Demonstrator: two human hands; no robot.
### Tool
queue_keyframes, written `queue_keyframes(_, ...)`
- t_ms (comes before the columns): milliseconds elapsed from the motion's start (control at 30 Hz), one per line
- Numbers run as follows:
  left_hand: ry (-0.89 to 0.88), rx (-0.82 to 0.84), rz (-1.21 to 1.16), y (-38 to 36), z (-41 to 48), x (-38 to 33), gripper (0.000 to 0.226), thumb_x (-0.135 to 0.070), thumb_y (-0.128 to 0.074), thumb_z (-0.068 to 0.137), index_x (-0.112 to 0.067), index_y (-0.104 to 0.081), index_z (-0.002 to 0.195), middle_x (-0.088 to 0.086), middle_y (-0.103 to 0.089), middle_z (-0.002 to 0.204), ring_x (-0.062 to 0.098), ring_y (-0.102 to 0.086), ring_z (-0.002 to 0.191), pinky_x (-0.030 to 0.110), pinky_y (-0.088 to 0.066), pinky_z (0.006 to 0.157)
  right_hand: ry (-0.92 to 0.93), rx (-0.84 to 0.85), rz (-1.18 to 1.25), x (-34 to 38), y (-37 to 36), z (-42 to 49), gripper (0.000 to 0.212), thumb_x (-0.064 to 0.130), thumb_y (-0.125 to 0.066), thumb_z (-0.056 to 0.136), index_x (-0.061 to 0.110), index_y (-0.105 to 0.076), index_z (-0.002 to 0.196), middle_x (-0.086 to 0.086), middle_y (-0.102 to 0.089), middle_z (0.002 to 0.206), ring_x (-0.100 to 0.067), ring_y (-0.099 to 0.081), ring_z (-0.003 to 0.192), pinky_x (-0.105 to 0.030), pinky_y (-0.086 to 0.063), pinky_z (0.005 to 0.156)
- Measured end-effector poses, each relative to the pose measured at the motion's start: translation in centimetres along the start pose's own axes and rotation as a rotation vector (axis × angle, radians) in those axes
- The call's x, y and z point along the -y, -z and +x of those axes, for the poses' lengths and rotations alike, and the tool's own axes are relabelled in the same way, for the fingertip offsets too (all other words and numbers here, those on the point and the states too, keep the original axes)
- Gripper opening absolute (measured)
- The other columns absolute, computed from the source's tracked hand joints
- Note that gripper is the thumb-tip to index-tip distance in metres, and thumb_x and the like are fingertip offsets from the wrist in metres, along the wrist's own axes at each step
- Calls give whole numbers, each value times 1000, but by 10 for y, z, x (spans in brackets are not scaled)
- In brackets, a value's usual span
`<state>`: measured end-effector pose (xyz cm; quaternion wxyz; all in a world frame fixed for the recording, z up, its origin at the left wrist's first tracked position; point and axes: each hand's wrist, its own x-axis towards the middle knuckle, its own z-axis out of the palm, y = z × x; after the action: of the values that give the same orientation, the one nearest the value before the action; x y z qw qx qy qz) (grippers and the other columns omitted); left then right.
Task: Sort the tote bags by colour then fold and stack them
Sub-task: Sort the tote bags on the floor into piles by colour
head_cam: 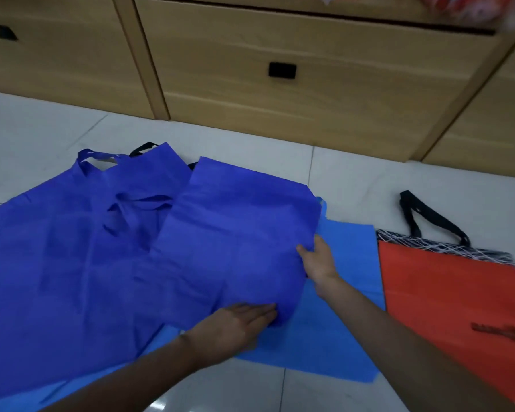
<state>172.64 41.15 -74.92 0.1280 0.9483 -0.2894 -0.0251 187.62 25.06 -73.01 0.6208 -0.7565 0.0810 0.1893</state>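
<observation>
royal-blue non-woven tote bag (pixel 235 233), laid on a light-blue fabric bag (pixel 348 263), is pinched at 3 o'clock by the right hand (pixel 318 260) and pressed at 6 o'clock by the flat left hand (pixel 232 325).

One head-worn wide-angle camera looks forward and down, close over the tiled floor (pixel 369 173), wooden drawers (pixel 280 40) filling the frame's top, left hand (pixel 235 325) and right hand (pixel 318 260) at lower middle.

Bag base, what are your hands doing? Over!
Left hand flat on dark blue bag. Right hand pinches its edge. Light blue bag underneath, red bag aside.
</observation>
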Motion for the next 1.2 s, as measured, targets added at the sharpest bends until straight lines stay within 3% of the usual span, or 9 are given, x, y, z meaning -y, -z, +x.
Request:
queue_keyframes(133,-66,76,99,7,30,-1,58,-59,-21,95,-19,-44,130,-6,-57,130,5,-58,110,24,-50,88,207,-143,40,8,61,-5,43,-4,-42,93,17,-49,131,-1,-58,125,-19,-57,112,-40,-48,97)
queue_keyframes(367,-295,71,347,39,156,-37,71,-52,-3,97,-23,-63,120,-4,-62,123,7,-61,107,30,-52,83,280,-424,300,15,230,-23,68,-17,-37,88,29,-42,137,12,-59,119,-5,-62,103,-39,-54,89)
queue_keyframes(467,-254,77,198,28,228,-71,90,-69,7,82,-20,-38,142,2,-37,148,15,-43,130,34,-34,107,283,-587,343,1,302,-31,69,-13,-41,88,42,-46,129,9,-55,131,-15,-58,115,-46,-50,95)
queue_keyframes(567,-86,106,2,-16,277,-116,96,-62,-1,67,-15,-35,143,8,-31,149,23,-38,133,34,-32,108,253,-782,386,-21,373,-42,69,-7,-46,88,37,-37,141,7,-52,136,-16,-58,116,-47,-46,100)
queue_keyframes(867,-201,116,-46,-122,301,-188,53,-58,-35,69,-28,-45,112,1,-70,103,13,-69,84,24,-56,64,-2,-1337,502,-124,529,-102,66,2,-53,92,21,-25,149,3,-45,136,-15,-47,120,-22,-37,94)
queue_keyframes(967,-191,124,-3,-135,302,-180,56,-57,-38,70,-26,-56,113,6,-67,109,17,-60,96,30,-57,70,-263,-1553,415,-161,544,-117,61,2,-51,88,11,-28,144,-11,-40,143,-28,-46,124,-30,-37,99)
queue_keyframes(1033,-177,142,52,-139,303,-179,55,-57,-39,71,-25,-67,106,6,-65,111,16,-49,99,31,-57,70,-450,-1640,6,-175,539,-121,60,2,-53,84,1,-31,140,-23,-40,139,-40,-44,124,-45,-37,103)
queue_keyframes(1100,-161,165,65,-140,303,-181,56,-57,-38,71,-24,-69,104,7,-64,110,18,-45,97,32,-57,70,-212,-1433,-528,-181,514,-115,58,11,-62,83,-1,-39,135,-24,-43,138,-43,-43,124,-52,-36,103)
queue_keyframes(1200,-150,181,70,-138,303,-185,62,-61,-38,70,-21,-70,104,10,-64,110,21,-45,96,36,-58,67,21,-737,-1171,-192,462,-97,57,51,-48,88,16,-49,133,-12,-45,142,-38,-41,130,-56,-32,104)
